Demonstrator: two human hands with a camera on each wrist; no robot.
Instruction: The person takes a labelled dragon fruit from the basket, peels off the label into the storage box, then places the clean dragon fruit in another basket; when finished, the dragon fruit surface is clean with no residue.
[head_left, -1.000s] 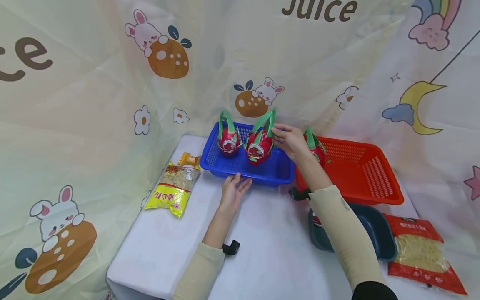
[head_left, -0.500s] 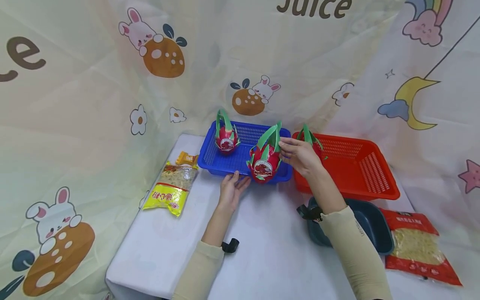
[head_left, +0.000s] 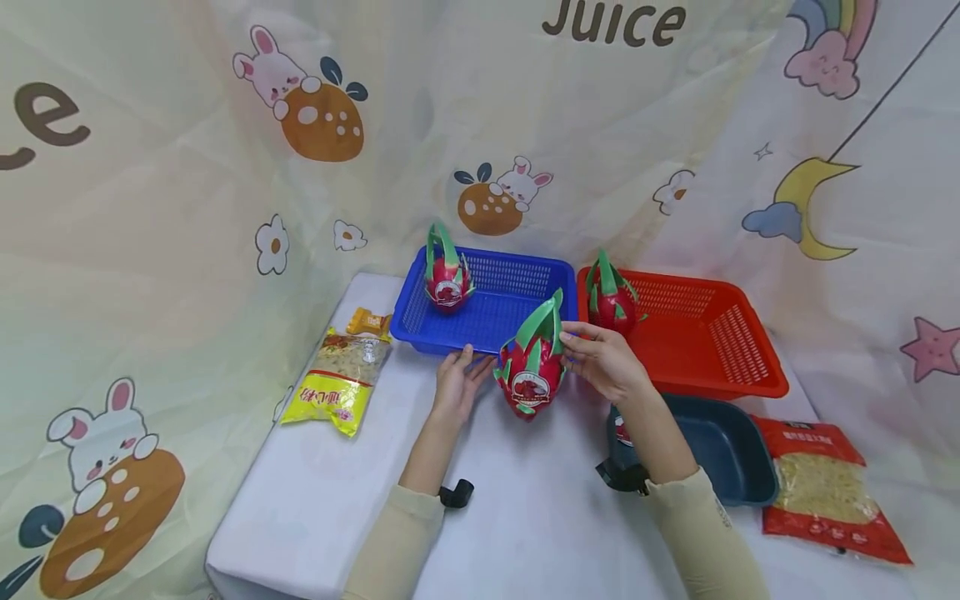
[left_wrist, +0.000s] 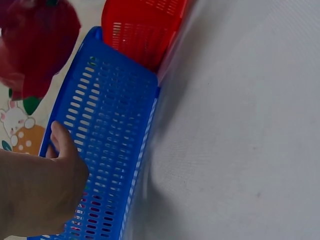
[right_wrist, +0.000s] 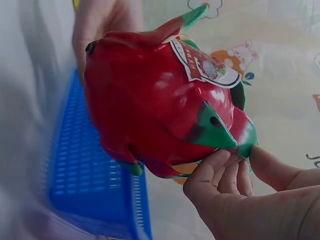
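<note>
My right hand pinches a green leaf tip of a dragon fruit, red with a white-and-red label. The fruit hangs in front of the blue basket, above the white table. In the right wrist view, thumb and fingers close on the leaf of the dragon fruit. My left hand holds the front rim of the blue basket, its thumb at the edge in the left wrist view. A second dragon fruit sits upright at the basket's left end. Another dragon fruit stands in the red basket's left end.
A dark teal tray lies before the red basket, with a labelled item partly hidden by my right arm. A red pasta bag lies right. A yellow bag and small orange packet lie left. A printed cloth hangs behind.
My right hand has carried the dragon fruit out of the blue basket, toward me and down past its front rim. The left hand has stayed at the basket's rim.
</note>
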